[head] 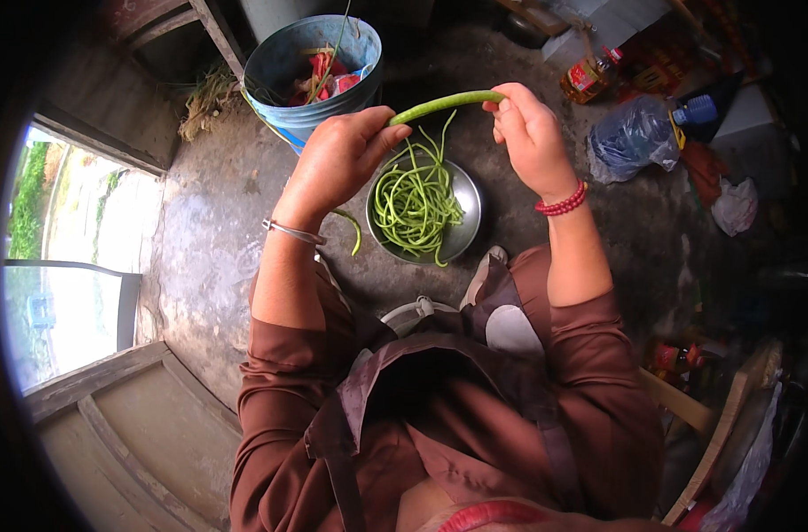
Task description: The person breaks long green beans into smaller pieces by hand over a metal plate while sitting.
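Observation:
A thick green bean pod [447,102] stretches between my hands, bowed slightly upward. My left hand [351,149] pinches one end between thumb and fingers, and my right hand [527,130] grips the other. Below them a round metal bowl [469,199] stands on the floor, holding a tangled heap of long green beans [414,206]. A few bean ends poke up over the far rim, and one hangs over the near rim. Left of the bowl, the curved end of another green bean [353,229] shows; my left forearm hides the rest of it.
A blue bucket [277,106] with scraps stands beyond my left hand. To the right are an oil bottle [587,76] and a large plastic-wrapped bottle [637,136]. An open doorway [91,219] lies left, a wooden door panel [131,425] lower left. My shoes [482,272] flank the bowl's near side.

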Motion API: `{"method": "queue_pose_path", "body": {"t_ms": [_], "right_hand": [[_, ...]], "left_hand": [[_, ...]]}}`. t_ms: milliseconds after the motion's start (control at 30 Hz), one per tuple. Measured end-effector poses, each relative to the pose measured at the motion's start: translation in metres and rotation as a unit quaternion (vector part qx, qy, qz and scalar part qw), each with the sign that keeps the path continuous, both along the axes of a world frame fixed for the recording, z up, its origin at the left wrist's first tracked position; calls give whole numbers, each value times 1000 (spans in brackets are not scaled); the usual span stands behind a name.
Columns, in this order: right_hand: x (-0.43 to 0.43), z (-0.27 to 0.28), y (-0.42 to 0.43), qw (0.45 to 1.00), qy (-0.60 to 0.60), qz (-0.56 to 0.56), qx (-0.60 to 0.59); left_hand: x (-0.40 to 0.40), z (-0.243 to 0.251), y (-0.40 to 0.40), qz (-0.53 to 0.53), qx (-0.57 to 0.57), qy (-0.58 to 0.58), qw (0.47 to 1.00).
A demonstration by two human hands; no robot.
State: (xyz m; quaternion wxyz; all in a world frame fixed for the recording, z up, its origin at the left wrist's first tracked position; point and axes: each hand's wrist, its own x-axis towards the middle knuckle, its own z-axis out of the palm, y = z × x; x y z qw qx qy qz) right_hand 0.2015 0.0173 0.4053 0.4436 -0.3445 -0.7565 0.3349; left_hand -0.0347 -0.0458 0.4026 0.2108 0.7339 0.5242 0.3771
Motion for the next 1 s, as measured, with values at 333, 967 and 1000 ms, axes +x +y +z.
{"method": "queue_pose_path", "body": {"t_ms": [333,967,1000], "right_hand": [[15,5,10,983,39,-51,171],[-19,-29,-14,995,-94,3,37],[-18,-32,-13,995,-30,28,-85]], "left_hand": [[-2,1,1,-65,-23,31,997],[12,-14,4,-72,-64,8,995],[13,-15,5,-69,-47,16,996]]}}
